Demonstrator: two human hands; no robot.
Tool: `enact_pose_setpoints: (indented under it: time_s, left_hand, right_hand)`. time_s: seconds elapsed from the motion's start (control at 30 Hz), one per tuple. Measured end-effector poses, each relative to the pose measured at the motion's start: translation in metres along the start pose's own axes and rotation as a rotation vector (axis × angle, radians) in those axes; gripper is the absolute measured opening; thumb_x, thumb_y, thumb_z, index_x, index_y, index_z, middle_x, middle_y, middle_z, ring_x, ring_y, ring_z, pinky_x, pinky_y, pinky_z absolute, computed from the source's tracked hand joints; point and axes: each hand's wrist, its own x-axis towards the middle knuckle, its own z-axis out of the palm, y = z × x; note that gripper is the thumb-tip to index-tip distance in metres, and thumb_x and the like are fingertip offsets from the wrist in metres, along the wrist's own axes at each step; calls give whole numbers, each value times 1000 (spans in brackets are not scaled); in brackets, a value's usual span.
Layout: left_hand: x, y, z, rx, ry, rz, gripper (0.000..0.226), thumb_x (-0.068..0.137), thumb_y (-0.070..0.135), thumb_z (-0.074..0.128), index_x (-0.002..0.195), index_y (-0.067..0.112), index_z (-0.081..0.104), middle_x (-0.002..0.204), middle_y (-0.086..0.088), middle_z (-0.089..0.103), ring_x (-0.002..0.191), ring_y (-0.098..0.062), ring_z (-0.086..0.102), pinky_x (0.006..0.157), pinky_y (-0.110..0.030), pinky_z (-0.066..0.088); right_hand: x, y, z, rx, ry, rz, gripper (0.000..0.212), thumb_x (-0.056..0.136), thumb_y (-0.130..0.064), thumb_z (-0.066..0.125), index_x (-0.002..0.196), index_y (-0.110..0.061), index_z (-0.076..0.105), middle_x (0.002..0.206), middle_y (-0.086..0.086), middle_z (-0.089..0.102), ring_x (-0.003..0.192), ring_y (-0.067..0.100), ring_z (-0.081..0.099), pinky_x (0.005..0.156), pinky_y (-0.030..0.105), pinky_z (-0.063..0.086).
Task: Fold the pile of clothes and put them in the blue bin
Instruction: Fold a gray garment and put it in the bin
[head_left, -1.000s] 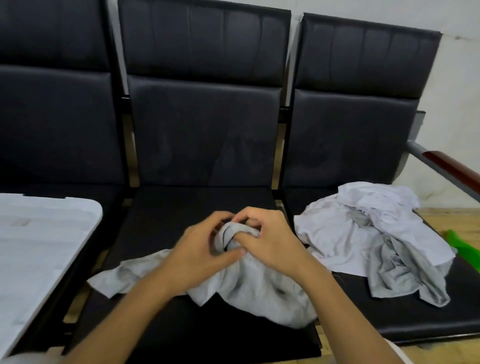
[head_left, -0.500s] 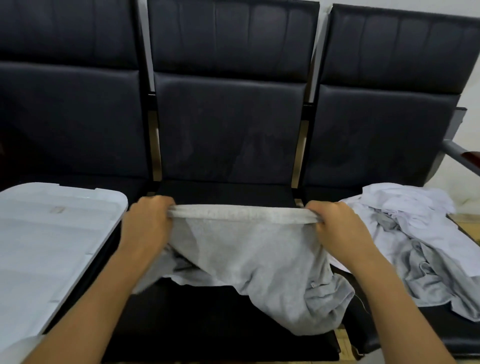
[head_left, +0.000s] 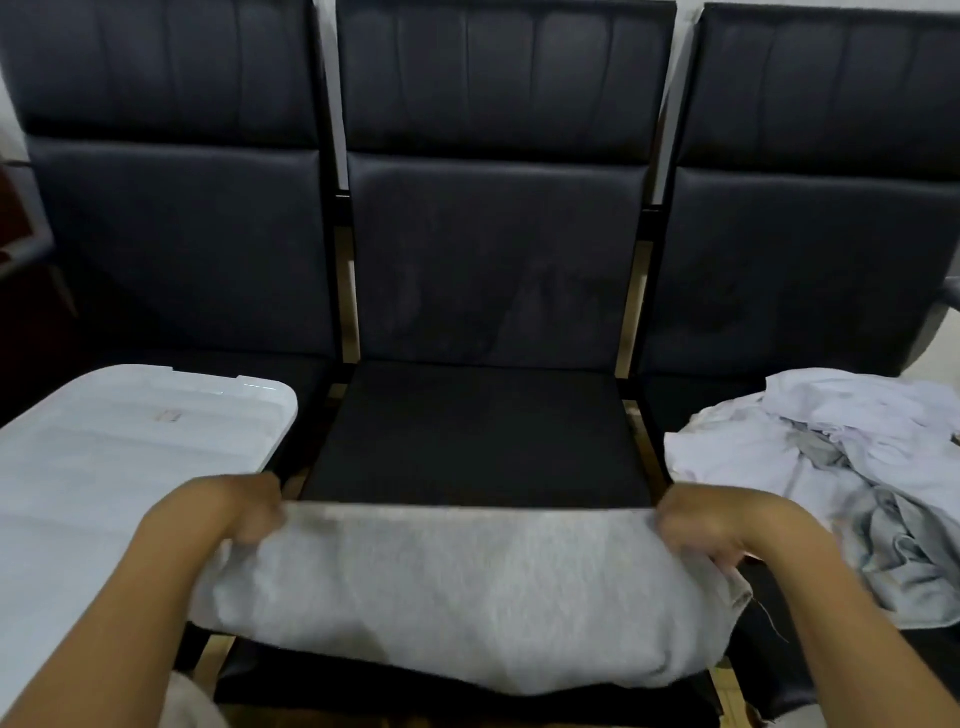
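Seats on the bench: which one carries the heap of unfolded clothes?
The right-hand seat: the clothes pile lies there; the middle seat is bare.

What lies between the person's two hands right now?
In the head view, the top edge of a grey garment stretches taut from the left hand to the right hand, each gripping one end; beyond it lies the middle seat.

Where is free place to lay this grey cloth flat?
The middle seat is bare, between the white lid on its left and the clothes pile crowding the right seat. Both hands hold the grey garment at its front edge.
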Motion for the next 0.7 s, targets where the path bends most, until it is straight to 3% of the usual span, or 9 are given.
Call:
enact_pose_setpoints:
  time_s: [0.1, 0.17, 0.23, 0.3, 0.4, 0.47, 0.53, 0.63, 0.7]
  left_hand:
    - [0, 3, -17, -426, 499, -132, 21, 93, 11, 50, 111, 10, 60, 98, -9, 55, 100, -35, 57, 78, -34, 38]
    - [-8, 3, -32, -701, 916, -55, 28, 87, -3, 48, 104, 6, 68, 94, -17, 57, 89, -38, 56, 74, -36, 40]
    - [-32, -4, -51, -866, 1347, 102, 33, 79, -12, 46, 97, 1, 71, 93, -18, 59, 86, -20, 57, 75, -23, 40]
    - [-59, -11, -64, -930, 1646, 241, 30, 79, -10, 46, 94, -2, 71, 97, -8, 54, 84, 2, 48, 79, -3, 33]
    - [-83, -20, -59, -848, 1783, 344, 30, 83, -3, 46, 100, -3, 71, 108, -8, 53, 107, -14, 52, 92, -4, 33]
    - [-76, -30, -38, -779, 1668, 368, 34, 80, 0, 44, 101, -4, 71, 112, -21, 57, 112, -33, 54, 98, -12, 34]
    - [-54, -44, -14, -703, 1369, 402, 41, 71, -4, 41, 98, -1, 72, 109, -22, 61, 109, -41, 56, 96, -28, 40]
    - [-34, -54, 18, -603, 675, 358, 54, 81, -16, 36, 107, 20, 67, 119, -7, 60, 120, -34, 54, 98, -33, 40]
    - [-24, -51, 36, -366, 212, 289, 51, 95, -2, 40, 132, 29, 55, 139, 4, 45, 134, -25, 43, 108, -29, 33]
  right_hand:
    - [22, -15, -15, -24, 595, -116, 11, 98, -10, 40, 90, -13, 49, 115, 21, 60, 102, 37, 58, 73, 33, 38]
    - [22, -28, -31, 334, 1003, -199, 24, 92, 2, 35, 105, -7, 53, 112, 25, 59, 104, 42, 55, 74, 33, 34]
    - [2, -43, -55, 780, 1312, -398, 37, 87, 5, 37, 114, -8, 58, 107, 17, 63, 102, 36, 58, 75, 28, 37]
    - [-23, -54, -75, 1125, 1400, -703, 33, 91, -2, 47, 120, -13, 57, 109, 8, 66, 103, 22, 64, 80, 23, 48]
    - [-52, -56, -73, 1228, 1357, -956, 33, 95, 0, 46, 124, -14, 52, 118, 13, 63, 111, 17, 64, 92, 25, 53]
    - [-62, -49, -59, 982, 1377, -937, 37, 91, 7, 43, 121, -11, 54, 111, 5, 64, 107, 5, 62, 90, 19, 49]
    - [-60, -40, -33, 745, 1290, -881, 38, 85, 5, 40, 113, -12, 60, 103, -5, 63, 96, -8, 57, 83, 6, 42]
    - [-49, -21, 7, 512, 719, -770, 26, 94, 1, 49, 101, -15, 68, 106, 1, 65, 96, 9, 61, 81, 6, 45]
    - [-38, -10, 27, 146, 245, -669, 26, 95, -7, 60, 92, -31, 68, 100, -4, 67, 96, 18, 65, 86, 25, 52]
